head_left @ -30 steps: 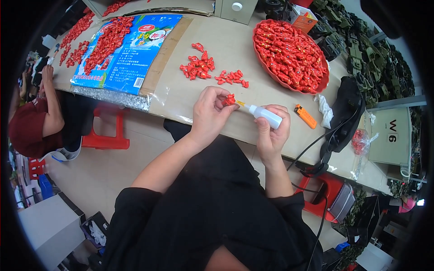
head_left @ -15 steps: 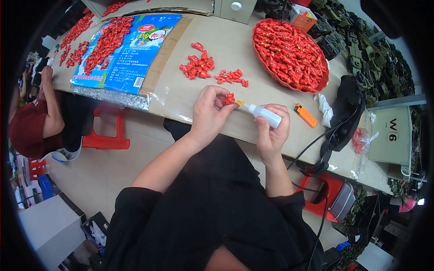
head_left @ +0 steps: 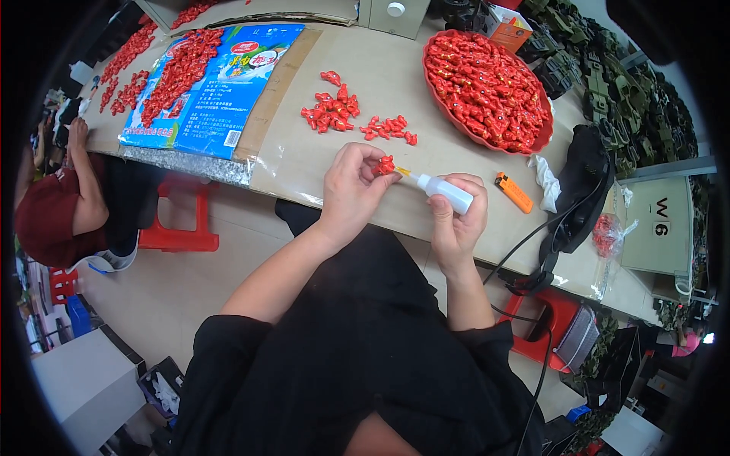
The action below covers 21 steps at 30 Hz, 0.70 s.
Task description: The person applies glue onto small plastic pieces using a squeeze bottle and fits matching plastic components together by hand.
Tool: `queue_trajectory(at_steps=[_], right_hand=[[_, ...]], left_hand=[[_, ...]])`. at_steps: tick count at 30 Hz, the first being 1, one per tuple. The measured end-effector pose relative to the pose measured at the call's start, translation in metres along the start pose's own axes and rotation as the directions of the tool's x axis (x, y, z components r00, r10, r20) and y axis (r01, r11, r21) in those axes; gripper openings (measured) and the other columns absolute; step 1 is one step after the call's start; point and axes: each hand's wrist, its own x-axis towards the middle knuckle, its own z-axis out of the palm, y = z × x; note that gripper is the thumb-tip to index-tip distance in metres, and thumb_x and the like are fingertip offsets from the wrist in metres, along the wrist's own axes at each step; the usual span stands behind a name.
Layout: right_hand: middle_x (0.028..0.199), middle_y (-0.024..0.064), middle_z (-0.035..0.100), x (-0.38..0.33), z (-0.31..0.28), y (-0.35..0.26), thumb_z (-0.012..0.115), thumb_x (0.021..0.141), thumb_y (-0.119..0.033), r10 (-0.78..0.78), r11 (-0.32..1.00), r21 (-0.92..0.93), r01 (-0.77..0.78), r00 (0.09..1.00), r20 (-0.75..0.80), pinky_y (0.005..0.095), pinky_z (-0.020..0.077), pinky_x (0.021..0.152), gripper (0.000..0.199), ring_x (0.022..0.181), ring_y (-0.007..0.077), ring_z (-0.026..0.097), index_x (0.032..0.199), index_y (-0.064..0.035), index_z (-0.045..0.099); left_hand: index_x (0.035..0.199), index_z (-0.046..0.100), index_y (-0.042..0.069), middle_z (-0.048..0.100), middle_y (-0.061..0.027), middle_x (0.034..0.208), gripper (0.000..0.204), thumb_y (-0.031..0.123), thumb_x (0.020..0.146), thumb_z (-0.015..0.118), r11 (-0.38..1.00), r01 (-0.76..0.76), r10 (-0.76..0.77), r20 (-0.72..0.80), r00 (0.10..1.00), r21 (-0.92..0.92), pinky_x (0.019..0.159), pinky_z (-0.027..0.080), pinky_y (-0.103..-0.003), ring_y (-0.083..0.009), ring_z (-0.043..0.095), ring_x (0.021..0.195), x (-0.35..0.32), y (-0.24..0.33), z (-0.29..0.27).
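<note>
My left hand (head_left: 351,188) pinches a small red figurine (head_left: 386,164) between thumb and fingers, above the table's near edge. In my right hand (head_left: 461,220) is a white squeeze bottle (head_left: 445,194) with a thin nozzle. Its tip points left and reaches close to the figurine; whether they touch I cannot tell. Just beyond my hands lie a loose pile of red figurines (head_left: 331,112) and a smaller group of little red pieces (head_left: 389,129). A red scalloped bowl (head_left: 430,90), heaped with red figurines, stands at the far right.
An orange lighter (head_left: 514,193) and a crumpled white tissue (head_left: 544,184) lie right of my hands, beside a black strap (head_left: 584,182) with a cable. Red pieces cover part of a blue printed cardboard sheet (head_left: 220,99) at left. A person (head_left: 65,201) sits at the far left.
</note>
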Motion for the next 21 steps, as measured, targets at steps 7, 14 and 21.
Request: queue_trajectory(at_steps=[7, 14, 21], right_hand=[[0.087, 0.0137, 0.049, 0.0006, 0.0011, -0.0014, 0.059, 0.079, -0.01, 0.014, 1.0, 0.021, -0.014, 1.0, -0.017, 0.0252, 0.0417, 0.064, 0.023, 0.075, 0.0176, 0.05, 0.093, 0.0019, 0.044], [0.087, 0.0135, 0.049, 0.0006, 0.0008, -0.0001, 0.059, 0.079, -0.01, -0.012, 1.0, 0.0, 0.012, 1.0, -0.02, 0.0245, 0.0414, 0.063, 0.023, 0.074, 0.0174, 0.05, 0.092, 0.0019, 0.044], [0.087, 0.0137, 0.049, 0.0009, 0.0018, -0.0021, 0.059, 0.079, -0.01, -0.001, 1.0, 0.017, 0.001, 0.999, -0.035, 0.0254, 0.0421, 0.064, 0.022, 0.074, 0.0178, 0.05, 0.092, 0.0019, 0.045]], left_hand=[[0.084, 0.049, 0.002, 0.05, -0.006, 0.079, 0.03, 0.001, 0.062, 0.07, 1.0, -0.006, 0.006, -0.01, 1.0, 0.005, 0.053, 0.045, -0.022, -0.0101, 0.049, 0.057, 0.0005, -0.0003, -0.0003], [0.083, 0.049, 0.002, 0.05, -0.0058, 0.079, 0.03, 0.001, 0.062, 0.07, 1.0, -0.011, 0.011, -0.007, 1.0, 0.009, 0.053, 0.045, -0.022, -0.0102, 0.049, 0.057, 0.0002, -0.0018, 0.0002], [0.083, 0.049, 0.002, 0.05, -0.0057, 0.078, 0.03, 0.001, 0.062, 0.07, 1.0, -0.019, 0.018, -0.011, 1.0, -0.006, 0.052, 0.045, -0.022, -0.0102, 0.049, 0.056, 0.0003, -0.0031, 0.0005]])
